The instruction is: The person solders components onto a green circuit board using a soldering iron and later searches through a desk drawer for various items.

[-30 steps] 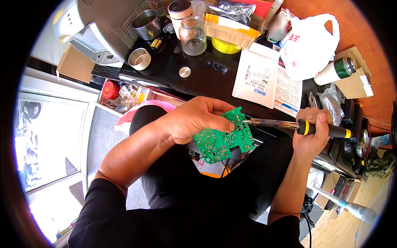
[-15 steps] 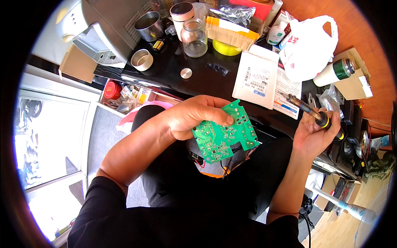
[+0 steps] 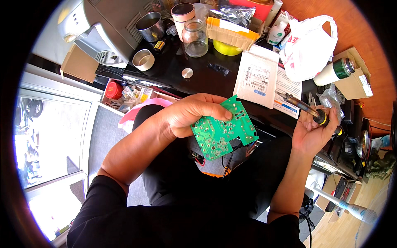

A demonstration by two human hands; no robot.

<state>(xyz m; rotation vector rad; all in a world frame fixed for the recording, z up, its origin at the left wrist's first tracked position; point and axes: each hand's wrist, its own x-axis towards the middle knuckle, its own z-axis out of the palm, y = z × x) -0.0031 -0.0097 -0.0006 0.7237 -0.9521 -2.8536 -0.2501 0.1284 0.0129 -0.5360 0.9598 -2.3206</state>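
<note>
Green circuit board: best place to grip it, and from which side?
By a bare edge, from the person's left, judging by its pose. The green circuit board lies solder side up, so pinch the rim, not the joints. The left hand already clamps the upper-left edge; the soldering iron in the right hand stays clear.

Black table (image 3: 202, 76) — glass jar (image 3: 195, 38), white pouch (image 3: 256, 76).

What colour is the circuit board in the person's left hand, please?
Green, with silver solder points; the head view shows the circuit board in the left hand.
</note>
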